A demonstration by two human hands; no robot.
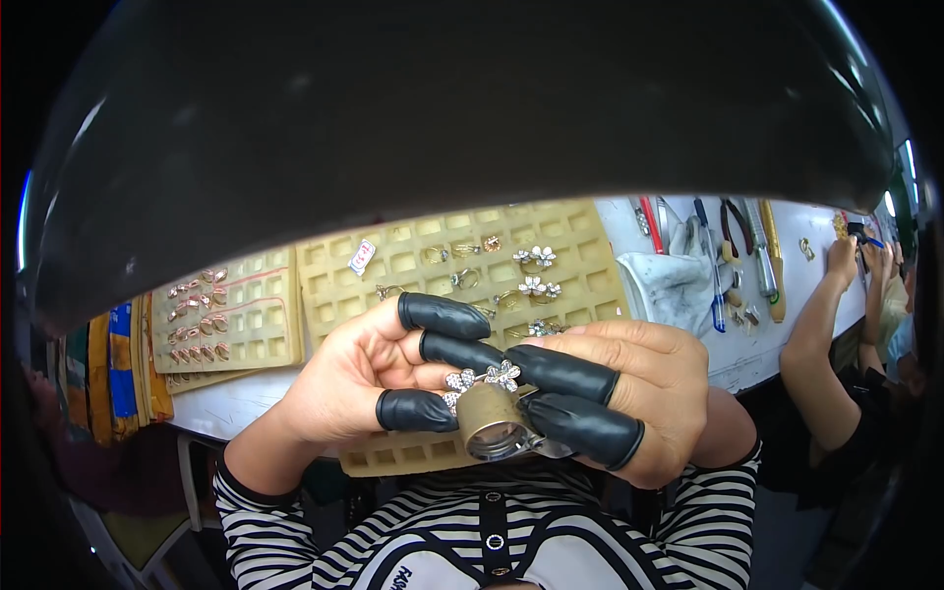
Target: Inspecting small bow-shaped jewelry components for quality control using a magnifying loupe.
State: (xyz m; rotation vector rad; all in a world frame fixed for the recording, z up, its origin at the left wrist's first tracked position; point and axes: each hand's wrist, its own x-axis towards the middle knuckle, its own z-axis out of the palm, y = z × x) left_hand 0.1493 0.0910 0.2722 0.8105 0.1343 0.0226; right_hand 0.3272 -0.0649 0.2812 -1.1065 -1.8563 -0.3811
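My left hand (369,369), with black finger cots on the thumb and two fingers, holds a flower-shaped jewelry piece (462,380) set with clear stones. In my right hand (634,398), also with black finger cots, is a brass-coloured jeweller's loupe (487,413), its lens end towards me. The loupe stands right in front of the flower piece and hides part of it. Beyond my hands lies a cream tray (324,284) of square pockets, holding rings (464,278) and more flower-shaped pieces (542,256), with a small written tag (361,257).
Another tray (276,346) with rose-coloured rings is at left, beside stacked folders (122,369). Right of the main tray are a grey-white cloth (664,287), pliers (736,225), a blue pen (717,295) and tweezers. Co-workers' arms (818,354) rest at far right.
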